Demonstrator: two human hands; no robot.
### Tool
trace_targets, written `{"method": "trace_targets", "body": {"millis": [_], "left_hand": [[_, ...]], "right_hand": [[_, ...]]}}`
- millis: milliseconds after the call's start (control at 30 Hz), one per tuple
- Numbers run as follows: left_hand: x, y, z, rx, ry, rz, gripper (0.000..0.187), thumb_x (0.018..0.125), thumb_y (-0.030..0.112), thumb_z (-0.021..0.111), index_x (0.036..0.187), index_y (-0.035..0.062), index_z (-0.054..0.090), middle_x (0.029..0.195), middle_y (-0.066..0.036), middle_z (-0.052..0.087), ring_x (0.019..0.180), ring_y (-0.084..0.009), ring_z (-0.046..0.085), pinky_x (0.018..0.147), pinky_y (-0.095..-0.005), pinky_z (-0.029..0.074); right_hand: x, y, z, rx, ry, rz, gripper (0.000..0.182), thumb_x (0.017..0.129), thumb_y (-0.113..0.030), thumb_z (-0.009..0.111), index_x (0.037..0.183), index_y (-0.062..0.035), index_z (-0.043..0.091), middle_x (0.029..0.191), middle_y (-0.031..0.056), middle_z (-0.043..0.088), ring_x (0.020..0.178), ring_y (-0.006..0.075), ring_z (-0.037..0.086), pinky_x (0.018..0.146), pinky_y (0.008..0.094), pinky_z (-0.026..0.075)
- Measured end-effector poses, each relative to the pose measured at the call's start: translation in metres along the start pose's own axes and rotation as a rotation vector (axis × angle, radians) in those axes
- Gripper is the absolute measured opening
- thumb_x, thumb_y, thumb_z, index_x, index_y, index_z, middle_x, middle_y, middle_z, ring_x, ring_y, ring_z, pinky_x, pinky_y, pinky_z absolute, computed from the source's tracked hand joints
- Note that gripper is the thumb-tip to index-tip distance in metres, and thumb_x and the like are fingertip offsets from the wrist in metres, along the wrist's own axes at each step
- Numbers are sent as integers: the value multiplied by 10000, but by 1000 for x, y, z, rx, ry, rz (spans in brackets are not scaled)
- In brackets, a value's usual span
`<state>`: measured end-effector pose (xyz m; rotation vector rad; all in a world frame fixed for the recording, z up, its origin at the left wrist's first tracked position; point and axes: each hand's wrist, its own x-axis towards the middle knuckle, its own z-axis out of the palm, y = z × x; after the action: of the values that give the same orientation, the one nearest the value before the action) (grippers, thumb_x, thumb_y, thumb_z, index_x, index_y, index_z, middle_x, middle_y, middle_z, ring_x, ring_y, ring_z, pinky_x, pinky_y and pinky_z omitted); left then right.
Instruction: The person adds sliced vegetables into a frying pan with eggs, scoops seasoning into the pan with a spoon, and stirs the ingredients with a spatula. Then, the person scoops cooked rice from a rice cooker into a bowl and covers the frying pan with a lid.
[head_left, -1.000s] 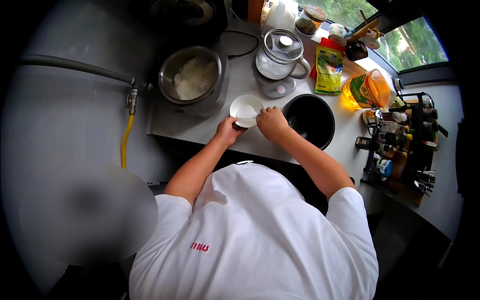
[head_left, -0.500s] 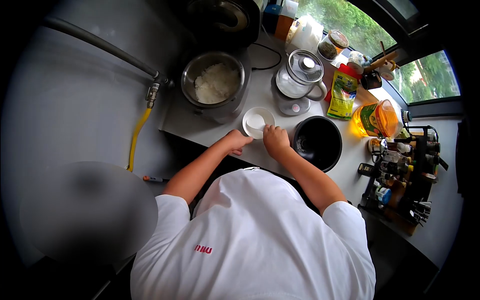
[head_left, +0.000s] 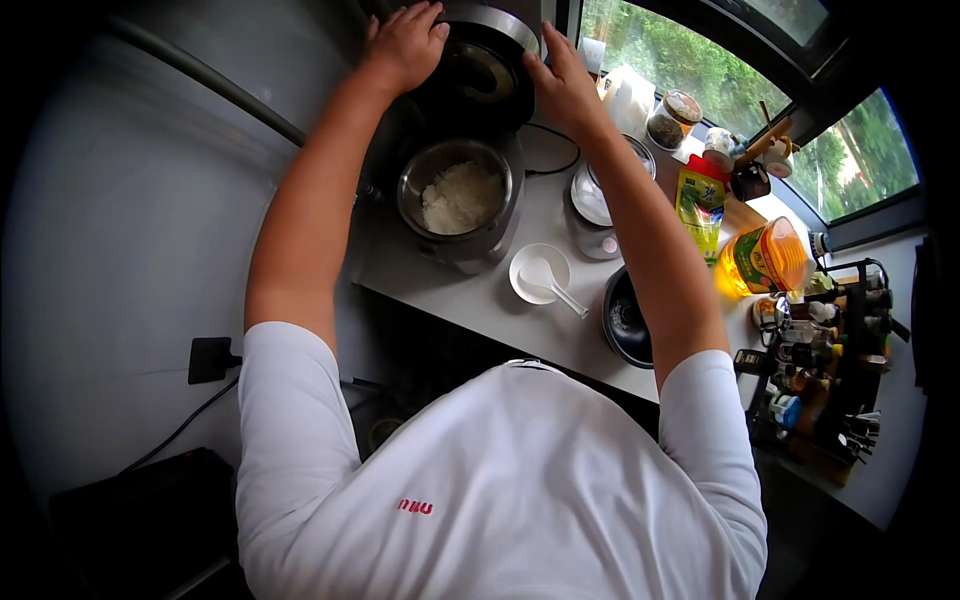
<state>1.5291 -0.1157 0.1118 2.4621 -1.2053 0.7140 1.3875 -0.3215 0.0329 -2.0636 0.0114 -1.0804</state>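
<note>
Both hands are raised at the far side of the counter, at either side of the upright lid (head_left: 478,68) of a rice cooker (head_left: 490,235). My left hand (head_left: 405,48) has its fingers outstretched by the lid's left edge. By the right edge is my right hand (head_left: 566,78), thumb and fingers apart. Whether either one touches the lid is hard to tell. In the cooker's metal pot (head_left: 412,195) lies a mound of white rice (head_left: 463,198). A white bowl (head_left: 523,290) with a white spoon (head_left: 565,298) stands in front of the cooker.
Right of the bowl is a black pot (head_left: 622,325), partly behind my right forearm. That arm also covers part of a glass kettle (head_left: 594,205). A yellow pouch (head_left: 702,200), an oil jug (head_left: 768,258) and a bottle rack (head_left: 845,350) stand farther right, near the window.
Both hands have left the white bowl and spoon and moved up and away to the rice cooker's lid. The spoon now rests in the bowl with its handle over the rim.
</note>
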Motion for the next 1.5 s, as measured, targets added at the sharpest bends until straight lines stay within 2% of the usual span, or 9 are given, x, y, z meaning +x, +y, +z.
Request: {"method": "trace_targets", "body": {"millis": [67,167,200,300,367,733,1233,1367,1500], "left_hand": [[-2,-9,8,47,236,124,391,1066,314,530,1319,65,695,1347,-136,697,1242,-353,659,1148,-579,427],[-27,-1,-22,47,91,128,393,1068,308,557,1366,76,667,1348,-151,678,1241,-371,635,1152,-560,412],[-44,3,-34,-12,76,102,419,1079,343,526,1372,78,667,1341,-135,672,1264,-355,618,1203,-597,337],[-112,21,-64,-17,59,88,420,1061,305,561,1395,67,652,1326,-128,654,1234,-352,620,1175,-581,373],[-164,33,-72,33,8,87,441,1029,252,606,1422,53,628,1317,-135,627,1204,-365,612,1140,-575,403],[-346,84,11,48,-142,-181,516,974,201,691,1399,-75,594,1370,-249,555,1348,-452,508,1144,-530,423],[-361,64,28,49,-189,-144,585,916,273,754,1390,-36,606,1415,-194,577,1378,-439,483,1167,-535,401],[-361,95,9,-222,-138,-98,527,950,183,709,1404,-57,594,1380,-288,561,1332,-474,498,1145,-545,401],[-377,168,-27,-654,-342,246,351,947,97,699,1257,-63,661,1236,-250,646,1139,-428,642,991,-476,521]], "right_hand": [[34,43,28,264,-132,129,590,1092,-362,566,1541,12,480,1506,241,566,1391,373,562,1141,390,447],[17,-1,9,0,-216,67,582,1069,-382,561,1491,17,516,1470,275,572,1352,438,560,1151,444,442],[-2,-22,1,-5,-225,29,578,1072,-367,562,1504,13,503,1486,270,557,1353,430,562,1151,436,444],[-57,-74,-17,-28,-334,12,563,1021,-209,630,1521,3,483,1519,241,536,1390,417,537,1152,448,441],[-98,-82,-16,-200,-310,-238,612,963,-136,657,1535,-12,477,1538,210,533,1433,405,504,1176,478,415],[-248,-42,0,-458,-684,-434,672,960,-106,518,1625,-128,422,1702,144,366,1579,391,318,1303,515,232],[-268,-70,-2,-572,-667,-312,711,953,-130,568,1641,-125,389,1715,182,324,1598,409,264,1305,557,177],[-297,-120,-12,-461,-452,-69,761,924,-146,659,1628,-70,380,1683,221,357,1569,420,321,1276,525,271],[-364,-195,-68,-336,-225,167,635,870,-131,759,1458,-15,552,1445,198,591,1351,379,560,1128,488,440]]}}
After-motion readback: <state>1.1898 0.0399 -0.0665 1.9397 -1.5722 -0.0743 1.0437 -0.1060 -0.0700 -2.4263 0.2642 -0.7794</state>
